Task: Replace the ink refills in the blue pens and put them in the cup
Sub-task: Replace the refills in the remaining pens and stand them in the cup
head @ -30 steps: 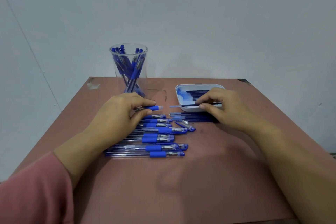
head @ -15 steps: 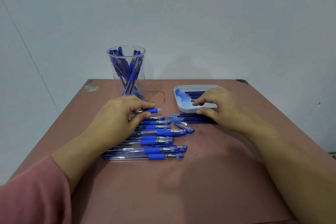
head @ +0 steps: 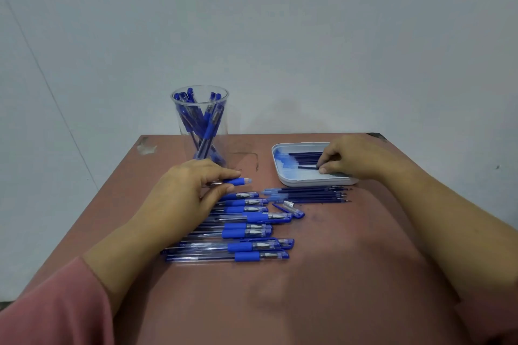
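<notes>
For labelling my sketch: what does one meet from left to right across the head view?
left hand → loose pen cap → right hand; cup, pens, refills and tray overlap these, so omitted.

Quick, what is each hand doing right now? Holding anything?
Left hand: fingers curled round a blue pen.
Right hand: pinching an ink refill in the white tray.

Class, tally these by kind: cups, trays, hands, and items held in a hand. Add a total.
cup: 1
tray: 1
hands: 2, left hand and right hand
pen held: 1
refill pinched: 1
Total: 6
</notes>
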A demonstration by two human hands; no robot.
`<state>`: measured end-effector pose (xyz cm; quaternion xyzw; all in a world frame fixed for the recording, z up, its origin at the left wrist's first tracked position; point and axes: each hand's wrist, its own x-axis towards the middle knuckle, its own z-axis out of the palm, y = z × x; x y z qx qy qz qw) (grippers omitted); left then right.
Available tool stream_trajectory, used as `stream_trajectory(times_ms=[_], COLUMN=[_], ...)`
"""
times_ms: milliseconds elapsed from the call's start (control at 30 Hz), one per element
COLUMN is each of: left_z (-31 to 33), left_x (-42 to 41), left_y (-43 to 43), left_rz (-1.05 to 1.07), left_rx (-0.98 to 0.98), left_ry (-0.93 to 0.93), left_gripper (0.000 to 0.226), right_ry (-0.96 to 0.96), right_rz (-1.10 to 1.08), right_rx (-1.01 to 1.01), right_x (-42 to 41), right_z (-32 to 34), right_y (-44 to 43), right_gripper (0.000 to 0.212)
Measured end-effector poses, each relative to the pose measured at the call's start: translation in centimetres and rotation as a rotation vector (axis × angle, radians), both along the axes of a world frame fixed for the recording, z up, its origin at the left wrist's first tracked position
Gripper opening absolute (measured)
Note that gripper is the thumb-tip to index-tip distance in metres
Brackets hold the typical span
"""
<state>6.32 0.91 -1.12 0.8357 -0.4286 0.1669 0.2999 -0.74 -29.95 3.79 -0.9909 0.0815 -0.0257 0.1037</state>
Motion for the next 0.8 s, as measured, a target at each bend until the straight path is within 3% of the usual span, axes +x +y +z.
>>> stream_trajectory(times_ms=[300, 633, 800], left_z=[0.1, 0.1, 0.0], left_x=[0.0, -0.4, -0.3], left_y=[0.0, -0.3, -0.3], left_rz=[-0.008, -0.016, -0.008], left_rx=[0.012, -0.016, -0.075], left_ry=[-0.009, 0.002, 0.022], left_gripper=[0.028, 0.028, 0.027], right_ry=[-0.169, -0.479, -0.511], right_rz=[0.039, 0.298, 0.316], right_rx=[0.141, 0.345, 0.344], right_x=[-1.2, -5.2, -5.1], right_z=[0.6, -1.7, -2.3], right_y=[1.1, 5.3, 5.7], right_gripper=[0.003, 0.021, 0.024])
